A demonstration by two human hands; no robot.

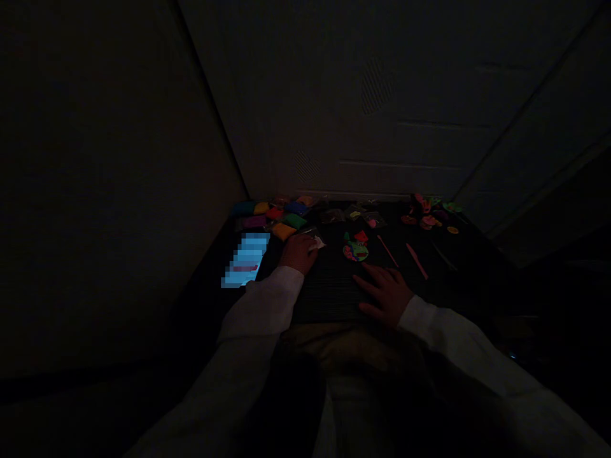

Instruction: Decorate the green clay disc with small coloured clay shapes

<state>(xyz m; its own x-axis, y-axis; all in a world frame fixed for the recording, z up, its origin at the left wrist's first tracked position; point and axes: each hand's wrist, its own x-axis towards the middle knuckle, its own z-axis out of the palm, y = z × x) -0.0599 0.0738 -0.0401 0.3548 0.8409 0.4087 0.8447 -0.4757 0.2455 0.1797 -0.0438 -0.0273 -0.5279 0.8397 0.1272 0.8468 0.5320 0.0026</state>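
Note:
In the dim head view, my left hand (296, 253) is on a small clear bag (318, 242) with something white in it, fingers closed over its near side. My right hand (387, 294) lies with fingers spread on the dark ridged table, holding nothing. Just beyond its fingertips is a round, colourful clay figure (356, 249), mostly green with red and pink bits. A thin pink modelling stick (387, 251) and a pink plastic knife (417, 261) lie to the right of it.
Coloured clay packets (285, 230) crowd the back left. A lit phone (247, 260), its screen pixelated, lies left of my left arm. Small clear bags (373, 220) lie along the back. Several finished-looking clay pieces (427, 219) sit at back right, before a pale panel (334, 140).

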